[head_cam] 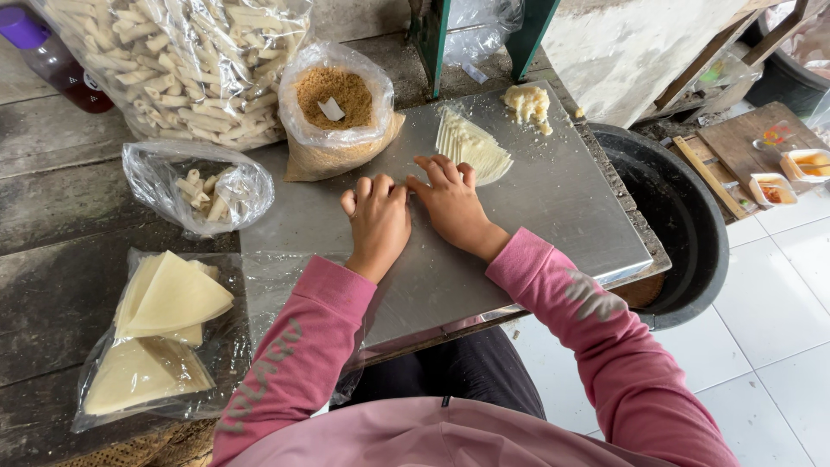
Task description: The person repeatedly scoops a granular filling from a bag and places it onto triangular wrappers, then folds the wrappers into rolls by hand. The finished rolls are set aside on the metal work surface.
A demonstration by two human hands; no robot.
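Steel tabletop (553, 207): both hands (377, 223) (451, 204), fingers curled together (contents hidden), beside wrapper stack (471, 147).

Two hands are seen, a left hand (378, 220) and a right hand (450, 203). Four plastic bags are counted: one large bag of rolled pieces (186, 60), one small bag of rolled pieces (199, 186), one bag of brown crumbs (337, 108), and one bag of triangular wrappers (151, 337). One fanned stack of wrappers (471, 143), one lump of filling (527, 104), one bottle (47, 56), one black tub (683, 216) and three small trays (791, 173) are counted.
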